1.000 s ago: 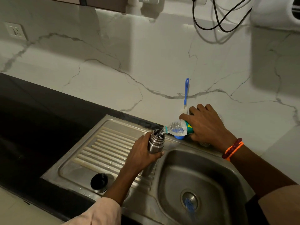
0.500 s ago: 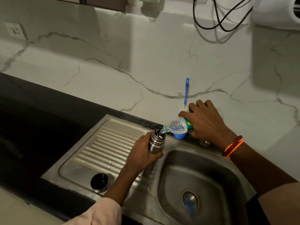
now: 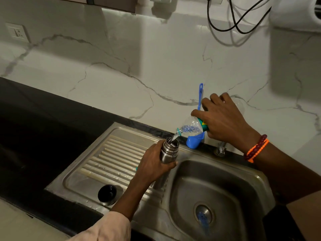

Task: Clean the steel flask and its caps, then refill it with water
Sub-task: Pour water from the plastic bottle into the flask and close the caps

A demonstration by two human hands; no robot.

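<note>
My left hand (image 3: 153, 166) grips the steel flask (image 3: 169, 151), which stands upright with its mouth open, on the sink's drainboard (image 3: 112, 159) beside the basin. My right hand (image 3: 224, 121) holds a clear plastic water bottle (image 3: 190, 127) with a green label, tilted steeply with its neck down and to the left. A thin stream of water runs from the bottle's neck into the flask's mouth. A dark round cap (image 3: 107, 193) rests on the drainboard's near corner.
A blue holder (image 3: 195, 140) with a blue-handled brush (image 3: 200, 94) stands against the marble wall behind the sink. The basin (image 3: 225, 180) has a drain with something blue in it. A tap base (image 3: 221, 150) sits on the rim. Black cables (image 3: 232, 20) hang above.
My right hand has lifted the back of the bottle higher, so it tilts more steeply. The flask and my left hand have stayed where they were.
</note>
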